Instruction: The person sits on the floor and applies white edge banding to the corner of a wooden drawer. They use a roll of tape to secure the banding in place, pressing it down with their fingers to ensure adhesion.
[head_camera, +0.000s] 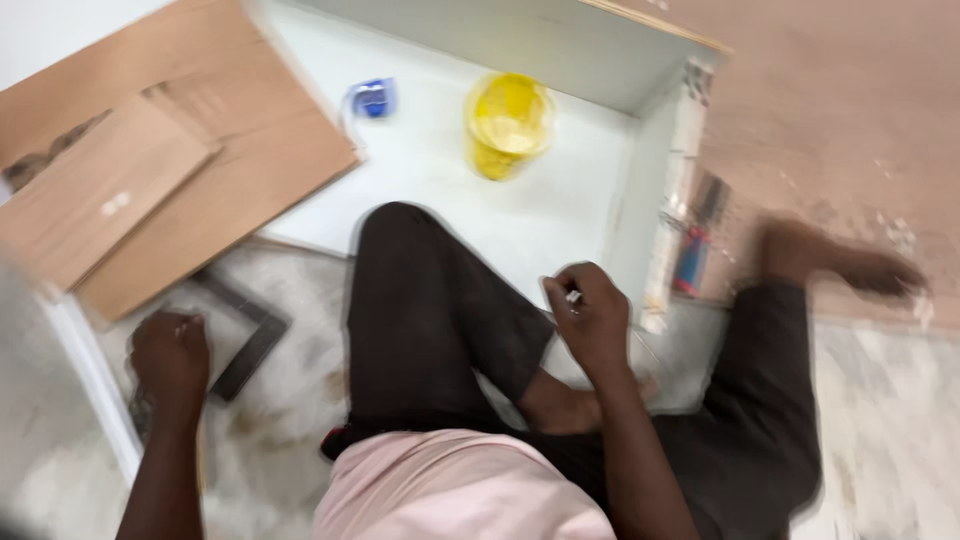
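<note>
The view is motion-blurred. My left hand (170, 358) rests on the pale floor at the lower left, fingers curled, next to a dark flat metal square (250, 335); I cannot tell whether it grips anything. My right hand (590, 315) is raised over my knee in dark trousers, with its fingers closed on a small thin light-coloured object (574, 297), too blurred to identify. In front of me lies a white open box-like panel unit (560, 230).
A yellow container (507, 122) and a small blue object (372, 98) sit inside the white unit. Brown wooden boards (170, 170) lie at the upper left. Several tools (695, 245) lie right of the unit. My bare foot (850, 265) stretches right.
</note>
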